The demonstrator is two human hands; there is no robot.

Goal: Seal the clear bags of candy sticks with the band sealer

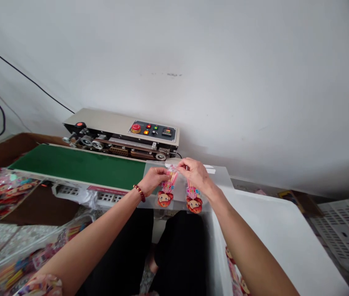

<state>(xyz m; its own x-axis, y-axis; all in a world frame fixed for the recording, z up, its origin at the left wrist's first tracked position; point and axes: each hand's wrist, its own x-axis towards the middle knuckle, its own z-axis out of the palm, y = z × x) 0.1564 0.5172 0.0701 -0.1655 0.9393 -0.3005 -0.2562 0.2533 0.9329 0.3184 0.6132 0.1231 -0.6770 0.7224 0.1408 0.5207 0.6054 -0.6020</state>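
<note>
My left hand [155,179], with a red bead bracelet at the wrist, pinches the upper left edge of a small printed plastic packet [166,196]. The fingertips of my right hand [194,172] are closed at the top of the same packet, on its right side. This packet shows a red-haired cartoon character and coloured lettering. A second, similar packet [194,201] lies to the right, its upper end partly hidden under my right hand. Both are over a clear plastic sheet [220,176] at the right end of a green conveyor belt [82,166].
Behind the belt stands a band sealing machine [115,123] with a lit control panel. A cardboard box [35,201] of packets sits at the left. To the right are a white board [282,238] and a white plastic crate [344,230]. Filled bags [32,263] lie lower left.
</note>
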